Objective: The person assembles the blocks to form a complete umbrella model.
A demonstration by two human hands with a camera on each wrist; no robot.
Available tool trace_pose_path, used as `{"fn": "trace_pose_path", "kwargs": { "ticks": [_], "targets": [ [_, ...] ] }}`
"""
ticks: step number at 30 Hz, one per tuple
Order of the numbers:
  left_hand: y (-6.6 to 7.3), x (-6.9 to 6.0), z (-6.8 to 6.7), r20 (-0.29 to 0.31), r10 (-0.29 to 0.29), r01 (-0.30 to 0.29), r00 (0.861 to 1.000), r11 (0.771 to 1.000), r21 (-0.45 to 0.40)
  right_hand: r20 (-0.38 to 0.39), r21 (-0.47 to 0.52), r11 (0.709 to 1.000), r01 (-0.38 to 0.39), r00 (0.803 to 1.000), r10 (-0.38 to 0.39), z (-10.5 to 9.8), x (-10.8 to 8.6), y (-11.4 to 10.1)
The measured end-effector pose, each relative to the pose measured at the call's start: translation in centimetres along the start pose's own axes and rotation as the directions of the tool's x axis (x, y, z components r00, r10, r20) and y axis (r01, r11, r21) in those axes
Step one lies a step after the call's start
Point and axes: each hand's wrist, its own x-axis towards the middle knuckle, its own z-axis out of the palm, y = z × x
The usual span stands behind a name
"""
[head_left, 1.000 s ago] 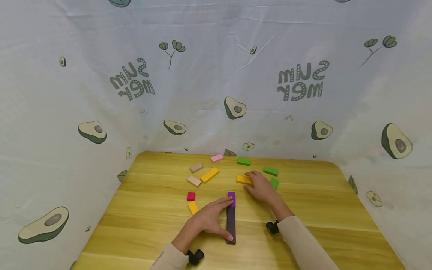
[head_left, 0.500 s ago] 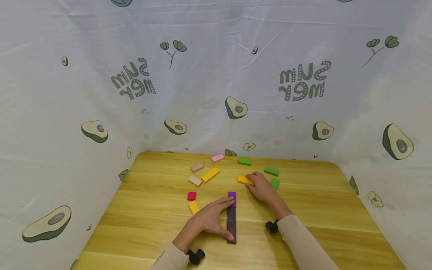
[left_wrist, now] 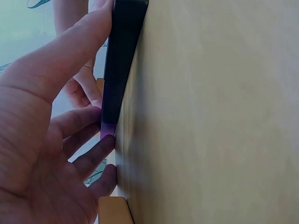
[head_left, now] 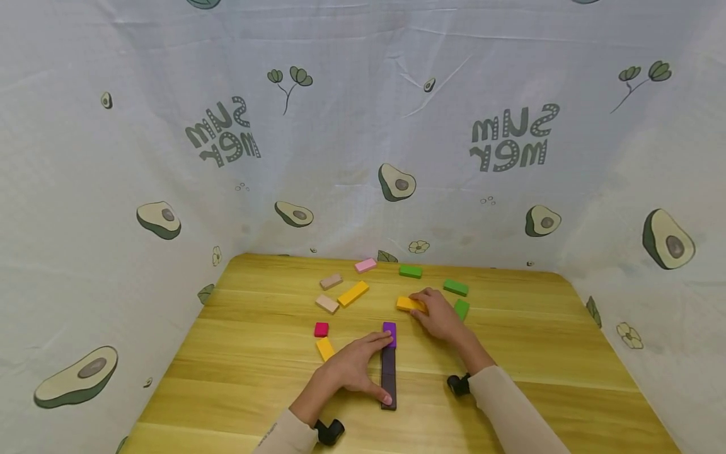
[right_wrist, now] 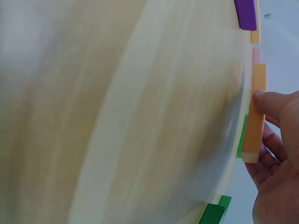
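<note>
In the head view a purple block [head_left: 389, 328] and dark blocks [head_left: 388, 369] form a straight line on the table. My left hand [head_left: 354, 367] spans that line, fingertips on the purple block and thumb on the near dark end. The left wrist view shows the thumb and fingers of this hand [left_wrist: 51, 116] along the dark blocks [left_wrist: 122, 51]. To the right and farther back, my right hand [head_left: 441, 313] pinches an orange-yellow block [head_left: 407, 304]. In the right wrist view, the thumb of my right hand [right_wrist: 280, 154] presses on the orange block's side [right_wrist: 255, 126].
Green blocks [head_left: 455, 287] lie behind and beside my right hand. Toward the back left are a pink block [head_left: 365, 265], two beige blocks [head_left: 327, 304] and a yellow block [head_left: 353, 294]. A red block [head_left: 321, 330] and another yellow block [head_left: 325, 349] lie left of the line.
The orange-yellow block in my right hand has shifted very slightly left and toward me. My left hand stays in place on the line.
</note>
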Motion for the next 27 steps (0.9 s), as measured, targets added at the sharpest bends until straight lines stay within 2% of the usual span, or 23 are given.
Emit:
{"fn": "trace_pose_path", "kwargs": {
  "ticks": [8,27],
  "targets": [
    [-0.1,0.0,0.1,-0.002,0.0,0.0,1.0,1.0,0.01,0.0,0.013,0.998,0.059,0.998,-0.059,0.5,-0.8,-0.8],
    [-0.1,-0.2,0.2,-0.006,-0.003,0.003,1.0,1.0,0.004,0.006,0.021,0.997,0.077,0.997,-0.077,1.8,-2.0,-1.6]
  ]
}}
